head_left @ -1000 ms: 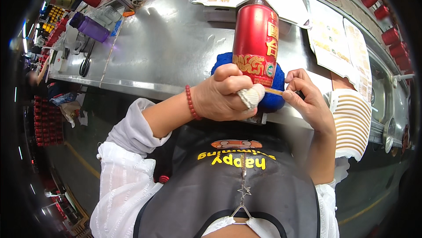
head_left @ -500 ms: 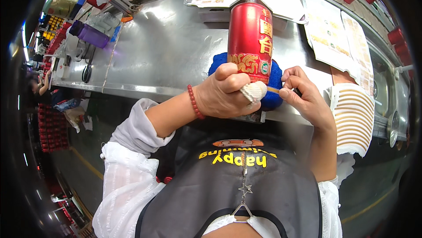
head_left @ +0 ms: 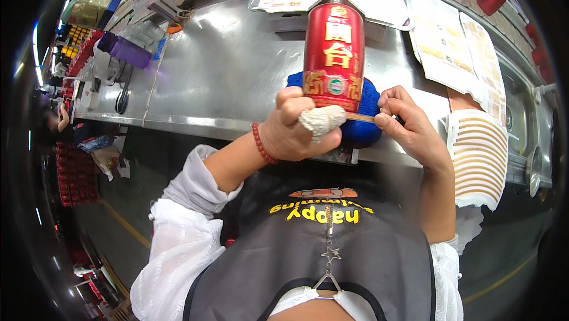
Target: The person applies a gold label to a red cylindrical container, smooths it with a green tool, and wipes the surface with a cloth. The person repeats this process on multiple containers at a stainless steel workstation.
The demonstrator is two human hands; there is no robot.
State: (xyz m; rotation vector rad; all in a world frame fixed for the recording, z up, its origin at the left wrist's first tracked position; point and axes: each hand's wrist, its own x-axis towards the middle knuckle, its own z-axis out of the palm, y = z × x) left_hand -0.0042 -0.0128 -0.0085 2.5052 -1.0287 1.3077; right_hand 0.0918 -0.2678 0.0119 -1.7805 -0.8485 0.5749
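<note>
Steel counter point(head_left: 225, 60), red bottle point(head_left: 335, 30), contents hidden

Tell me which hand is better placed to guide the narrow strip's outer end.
Probably the right hand: it pinches the narrow strip by its outer end, clear of the red bottle, while the left hand is at the bottle's lower end.

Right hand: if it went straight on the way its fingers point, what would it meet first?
The right hand, pinching the tan strip, points leftward; it would probably meet the blue cloth first, then the red bottle, though depth is unclear.
</note>
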